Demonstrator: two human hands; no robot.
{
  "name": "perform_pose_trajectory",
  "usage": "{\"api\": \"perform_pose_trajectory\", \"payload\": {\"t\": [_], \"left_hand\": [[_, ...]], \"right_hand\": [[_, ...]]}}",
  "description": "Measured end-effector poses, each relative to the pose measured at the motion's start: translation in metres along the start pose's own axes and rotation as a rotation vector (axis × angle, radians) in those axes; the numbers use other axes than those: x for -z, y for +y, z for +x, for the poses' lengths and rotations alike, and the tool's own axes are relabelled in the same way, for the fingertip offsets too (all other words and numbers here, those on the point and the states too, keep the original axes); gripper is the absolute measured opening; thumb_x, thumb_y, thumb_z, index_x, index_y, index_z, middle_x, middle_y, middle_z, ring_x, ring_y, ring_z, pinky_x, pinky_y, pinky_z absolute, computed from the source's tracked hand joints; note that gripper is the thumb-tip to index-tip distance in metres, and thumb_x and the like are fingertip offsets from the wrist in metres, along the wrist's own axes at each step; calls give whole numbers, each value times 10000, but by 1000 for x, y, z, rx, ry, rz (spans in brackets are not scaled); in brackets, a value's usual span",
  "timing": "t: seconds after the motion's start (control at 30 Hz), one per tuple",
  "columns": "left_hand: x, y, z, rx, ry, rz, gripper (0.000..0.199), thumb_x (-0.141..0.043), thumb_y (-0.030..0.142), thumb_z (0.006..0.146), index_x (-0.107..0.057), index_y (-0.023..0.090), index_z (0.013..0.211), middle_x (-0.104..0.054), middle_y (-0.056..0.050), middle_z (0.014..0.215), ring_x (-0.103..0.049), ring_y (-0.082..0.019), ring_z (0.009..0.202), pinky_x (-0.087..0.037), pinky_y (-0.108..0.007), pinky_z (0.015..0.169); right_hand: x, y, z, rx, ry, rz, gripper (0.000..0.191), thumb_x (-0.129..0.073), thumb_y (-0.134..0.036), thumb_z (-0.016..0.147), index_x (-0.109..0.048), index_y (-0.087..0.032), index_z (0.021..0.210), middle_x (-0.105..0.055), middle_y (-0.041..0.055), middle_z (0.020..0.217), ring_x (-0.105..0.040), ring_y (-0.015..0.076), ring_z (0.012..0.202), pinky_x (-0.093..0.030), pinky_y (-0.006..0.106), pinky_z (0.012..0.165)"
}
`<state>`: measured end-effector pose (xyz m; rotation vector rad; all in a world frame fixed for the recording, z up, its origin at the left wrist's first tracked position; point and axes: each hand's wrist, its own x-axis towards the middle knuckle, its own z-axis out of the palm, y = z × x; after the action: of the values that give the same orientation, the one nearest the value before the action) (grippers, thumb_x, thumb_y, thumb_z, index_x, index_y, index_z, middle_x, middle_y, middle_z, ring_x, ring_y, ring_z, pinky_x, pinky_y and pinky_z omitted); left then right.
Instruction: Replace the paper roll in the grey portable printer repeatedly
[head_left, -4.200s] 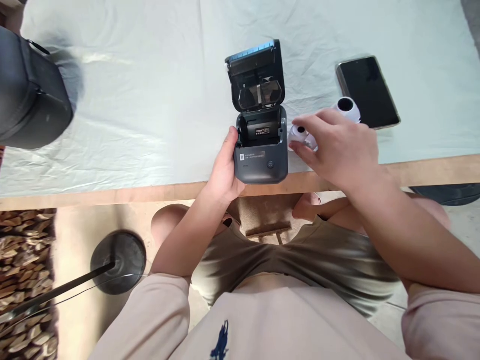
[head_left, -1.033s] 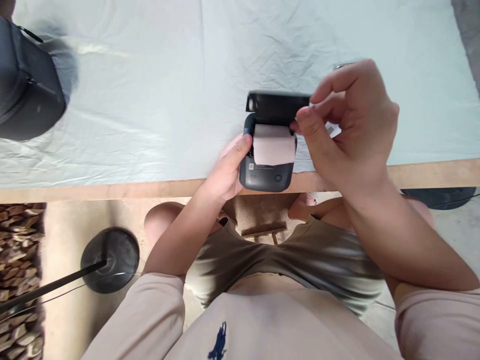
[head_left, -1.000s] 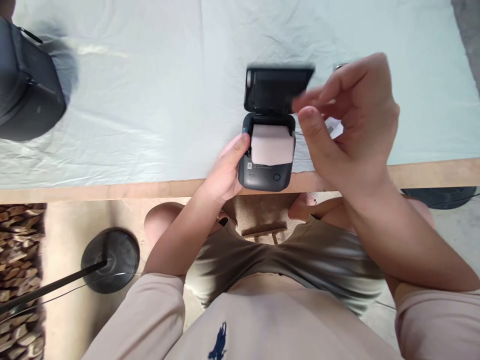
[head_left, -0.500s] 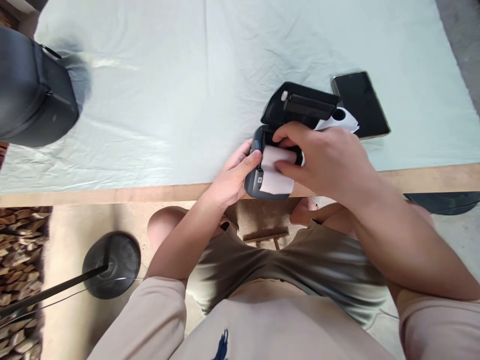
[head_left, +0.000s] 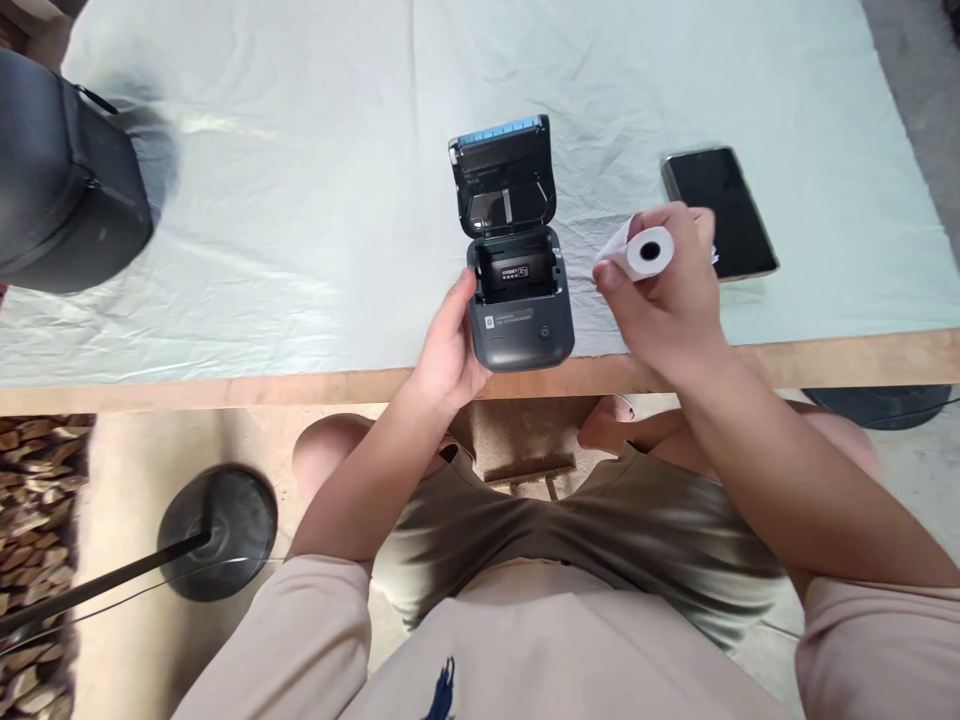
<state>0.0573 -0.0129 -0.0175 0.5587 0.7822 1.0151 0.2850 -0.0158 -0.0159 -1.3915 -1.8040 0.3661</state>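
My left hand [head_left: 455, 345] grips a small dark label printer [head_left: 521, 335] by its left side, near the table's front edge. The printer's lid [head_left: 504, 180] is hinged up, and its paper compartment shows bare, with a white printed label inside. To the right of the printer, my right hand [head_left: 667, 290] holds a white paper roll [head_left: 646, 253] between thumb and fingers. The roll's dark core hole faces me, and a loose flap of paper sticks out to its left. Roll and printer are apart.
A black smartphone [head_left: 724, 212] lies just beyond my right hand. A dark zipped case [head_left: 71, 175] stands at the left on the pale cloth [head_left: 300, 200]. Wood trim [head_left: 337, 385] edges the table. Below left are a round black stand base [head_left: 217, 530] and firewood [head_left: 37, 540].
The paper roll has left the printer and moved right in my right hand. The printer has turned to face me more squarely, its raised lid shifting left.
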Motion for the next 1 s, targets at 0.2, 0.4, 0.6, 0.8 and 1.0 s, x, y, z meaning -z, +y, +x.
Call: {"api": "perform_pose_trajectory", "payload": {"t": [0.2,0.4,0.6,0.8,1.0], "left_hand": [[0,-2,-2,-29,-25,18,423,-681,605,1009,-780,228,1173,-864,-66,1206,-751,-355,1376,-678,-462,1111],[-1,-1,-2,-47,-1,24,404,-681,616,1005,-779,228,1064,-870,-56,1191,-740,-337,1394,-672,-435,1117],[-2,-1,-3,-45,-4,18,352,-689,572,1007,-776,237,1065,-872,-53,1168,-743,-335,1391,-667,-444,1132],[-5,1,-3,-24,1,56,423,-727,638,966,-768,226,1053,-872,-68,1165,-731,-355,1408,-665,-456,1142],[-5,2,-5,-29,-6,39,391,-748,602,969,-763,220,1056,-873,-62,1142,-749,-351,1379,-670,-440,1119]], "right_hand": [[-7,4,-8,30,35,-141,407,-686,-439,972,-529,-302,1323,-716,110,1279,-722,321,1082,-617,528,915],[-2,-7,-10,95,-10,-161,401,-558,-397,1030,-597,-285,1413,-744,123,1317,-728,336,1166,-618,515,949],[25,13,3,8,330,-450,537,-811,-522,881,-673,-240,1317,-625,199,1255,-639,388,1185,-523,604,1027],[16,60,10,-231,163,-422,275,-841,-399,859,-789,-294,1109,-656,131,1075,-635,263,908,-530,425,778],[24,47,17,-211,189,-11,577,-829,-348,797,-647,-320,1344,-719,100,1177,-686,261,947,-595,443,895]]}}
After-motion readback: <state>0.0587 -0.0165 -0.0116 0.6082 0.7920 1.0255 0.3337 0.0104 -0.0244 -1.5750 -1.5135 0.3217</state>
